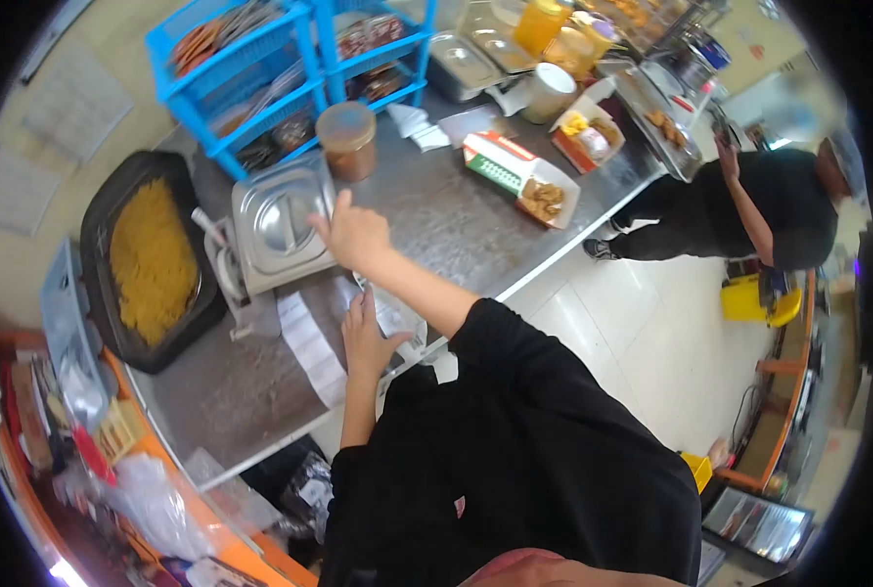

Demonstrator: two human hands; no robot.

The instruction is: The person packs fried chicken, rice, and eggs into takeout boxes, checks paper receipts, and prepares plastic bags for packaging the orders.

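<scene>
My right hand (356, 235) hovers near the right edge of a lidded steel pan (278, 210), its index finger stretched out and nothing visible in it. Lower down, my left hand (366, 338) has its fingers extended and thumb spread at the table's front edge. It lies against a pale printed paper or wrapper (395, 318), partly hidden by my hand and forearm. A long white paper slip (309, 347) lies to the left of that hand. Behind the pan stands a clear tub with brown contents (346, 147).
A black tray of yellow crumbs (153, 264) sits at the left. Blue stacked baskets (236, 83) stand at the back. Two food boxes, one long (500, 161) and one small (586, 137), are on the metal table (426, 215). A person in black (720, 210) stands at right.
</scene>
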